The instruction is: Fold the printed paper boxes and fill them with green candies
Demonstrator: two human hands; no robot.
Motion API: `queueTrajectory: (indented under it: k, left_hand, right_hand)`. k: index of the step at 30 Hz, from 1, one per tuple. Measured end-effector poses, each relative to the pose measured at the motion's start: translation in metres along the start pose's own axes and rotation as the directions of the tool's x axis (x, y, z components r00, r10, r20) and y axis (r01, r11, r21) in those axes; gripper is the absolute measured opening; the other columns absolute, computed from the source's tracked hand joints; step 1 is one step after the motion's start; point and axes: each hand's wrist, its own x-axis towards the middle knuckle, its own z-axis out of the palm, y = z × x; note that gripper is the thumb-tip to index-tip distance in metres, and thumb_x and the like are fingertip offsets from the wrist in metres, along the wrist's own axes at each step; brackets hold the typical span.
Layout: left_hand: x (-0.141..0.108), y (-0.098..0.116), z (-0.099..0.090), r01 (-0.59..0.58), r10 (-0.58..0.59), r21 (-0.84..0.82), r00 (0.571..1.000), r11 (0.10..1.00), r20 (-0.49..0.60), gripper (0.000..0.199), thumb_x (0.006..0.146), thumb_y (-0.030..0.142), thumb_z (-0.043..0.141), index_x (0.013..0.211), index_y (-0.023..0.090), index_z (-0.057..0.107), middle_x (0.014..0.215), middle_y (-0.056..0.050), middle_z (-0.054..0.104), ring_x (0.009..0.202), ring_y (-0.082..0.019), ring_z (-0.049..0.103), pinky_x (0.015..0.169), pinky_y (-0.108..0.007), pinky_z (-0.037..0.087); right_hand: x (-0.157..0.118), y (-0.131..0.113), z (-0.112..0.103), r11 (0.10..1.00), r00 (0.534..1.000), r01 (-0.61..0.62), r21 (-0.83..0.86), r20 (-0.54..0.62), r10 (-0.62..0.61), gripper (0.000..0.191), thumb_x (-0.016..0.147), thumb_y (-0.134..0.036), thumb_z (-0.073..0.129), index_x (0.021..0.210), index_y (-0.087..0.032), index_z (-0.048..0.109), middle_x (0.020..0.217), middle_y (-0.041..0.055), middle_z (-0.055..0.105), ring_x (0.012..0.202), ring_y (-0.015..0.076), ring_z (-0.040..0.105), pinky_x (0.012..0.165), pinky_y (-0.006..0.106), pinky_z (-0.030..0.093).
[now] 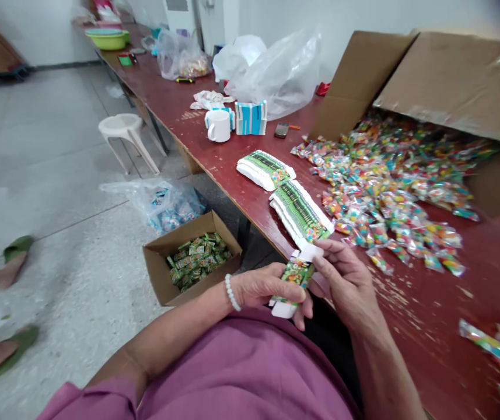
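Note:
A small green printed candy box (297, 270) is between my two hands, with white flaps sticking out at its upper and lower ends. My left hand (271, 286), a beaded bracelet at its wrist, is closed around the lower part of the box. At the upper end, the fingers of my right hand (346, 274) pinch a white flap. Just beyond lie two overlapping rows of flat green cartons, a nearer stack (302, 210) and a farther stack (265, 169). Wrapped colourful candy packets (390, 198) are heaped to the right on the red table (411, 326).
A large cardboard carton (363, 76) lies open behind the candy heap. On the floor, a brown box (188, 297) holds many filled green boxes, beside a plastic bag (166, 204). A white mug (219, 126) and white stool (122, 125) stand farther off. Another person's feet (11, 350) show left.

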Motion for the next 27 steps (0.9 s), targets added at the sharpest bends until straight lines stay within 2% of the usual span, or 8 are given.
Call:
queueTrajectory:
  k: [4, 8, 11, 15, 17, 21, 24, 27]
  left_hand:
    - [-0.007, 0.007, 0.002, -0.056, 0.061, 0.075, 0.996, 0.996, -0.065, 0.058, 0.06, 0.049, 0.089, 0.103, 0.014, 0.071, 0.081, -0.008, 0.071, 0.064, -0.021, 0.071, 0.064, -0.031, 0.056]
    - [-0.01, 0.014, 0.008, -0.09, 0.112, 0.142, 0.982, 0.986, -0.155, 0.048, 0.066, 0.047, 0.086, 0.095, 0.012, 0.071, 0.073, -0.007, 0.071, 0.056, -0.019, 0.069, 0.058, -0.028, 0.056]
    - [-0.009, 0.014, 0.013, -0.109, 0.158, 0.204, 0.958, 0.973, -0.241, 0.045, 0.068, 0.046, 0.085, 0.091, 0.011, 0.07, 0.068, -0.007, 0.07, 0.052, -0.019, 0.067, 0.055, -0.03, 0.056]
    - [-0.004, 0.007, 0.016, -0.119, 0.212, 0.263, 0.908, 0.957, -0.361, 0.045, 0.074, 0.049, 0.08, 0.093, 0.01, 0.071, 0.068, -0.007, 0.07, 0.054, -0.018, 0.066, 0.057, -0.03, 0.055]
    - [-0.001, 0.006, 0.016, -0.123, 0.253, 0.324, 0.881, 0.938, -0.4, 0.042, 0.076, 0.048, 0.079, 0.093, 0.01, 0.071, 0.075, -0.006, 0.071, 0.065, -0.016, 0.067, 0.066, -0.028, 0.054]
    - [0.0, 0.008, 0.017, -0.156, 0.393, 0.472, 0.796, 0.868, -0.461, 0.038, 0.079, 0.037, 0.078, 0.106, 0.014, 0.065, 0.097, -0.005, 0.07, 0.084, -0.015, 0.066, 0.078, -0.026, 0.052]
    - [-0.002, 0.007, 0.02, -0.182, 0.494, 0.539, 0.698, 0.822, -0.518, 0.055, 0.078, 0.031, 0.079, 0.125, 0.02, 0.052, 0.09, 0.0, 0.068, 0.073, -0.012, 0.063, 0.068, -0.023, 0.051]
    - [-0.003, 0.004, 0.025, -0.182, 0.558, 0.599, 0.637, 0.78, -0.533, 0.07, 0.079, 0.029, 0.077, 0.139, 0.025, 0.041, 0.084, 0.003, 0.065, 0.063, -0.009, 0.058, 0.06, -0.021, 0.048]
  right_hand:
    - [-0.003, -0.008, 0.007, 0.999, 0.998, 0.046, 0.016, 0.036, -0.047, 0.038, 0.087, -0.037, 0.074, 0.122, -0.029, 0.062, 0.095, 0.0022, 0.068, 0.084, 0.0148, 0.065, 0.075, 0.026, 0.055]
    - [-0.007, -0.011, 0.009, 0.995, 0.995, 0.095, 0.028, 0.024, -0.096, 0.053, 0.085, -0.035, 0.075, 0.133, -0.033, 0.053, 0.108, 0.0029, 0.064, 0.086, 0.0146, 0.063, 0.076, 0.028, 0.055]
    - [-0.01, -0.008, 0.009, 0.997, 0.998, 0.066, 0.027, 0.011, -0.066, 0.059, 0.082, -0.033, 0.078, 0.134, -0.033, 0.052, 0.118, 0.0044, 0.063, 0.09, 0.0158, 0.064, 0.074, 0.028, 0.056]
    - [-0.011, 0.0, 0.012, 0.996, 0.996, -0.085, 0.031, 0.041, 0.084, 0.036, 0.084, -0.04, 0.075, 0.114, -0.023, 0.064, 0.091, 0.0023, 0.071, 0.055, 0.0112, 0.059, 0.049, 0.024, 0.049]
    - [-0.01, 0.004, 0.013, 0.996, 0.996, -0.088, 0.03, -0.027, 0.089, 0.029, 0.084, -0.042, 0.074, 0.103, -0.021, 0.068, 0.08, 0.0008, 0.071, 0.049, 0.0106, 0.056, 0.046, 0.024, 0.047]
    - [-0.005, 0.009, 0.008, 0.999, 0.98, -0.03, -0.014, -0.195, 0.027, 0.038, 0.078, -0.04, 0.079, 0.109, -0.022, 0.065, 0.082, 0.0005, 0.072, 0.07, 0.016, 0.067, 0.066, 0.028, 0.054]
    - [-0.003, 0.011, 0.007, 0.999, 0.972, -0.031, 0.027, -0.234, 0.037, 0.048, 0.075, -0.039, 0.082, 0.114, -0.025, 0.057, 0.08, -0.0014, 0.072, 0.073, 0.0168, 0.067, 0.069, 0.029, 0.054]
    - [-0.005, 0.015, 0.011, 0.998, 0.974, 0.006, 0.069, -0.226, 0.01, 0.041, 0.078, -0.038, 0.08, 0.11, -0.025, 0.058, 0.086, 0.0, 0.073, 0.078, 0.0169, 0.068, 0.074, 0.03, 0.054]
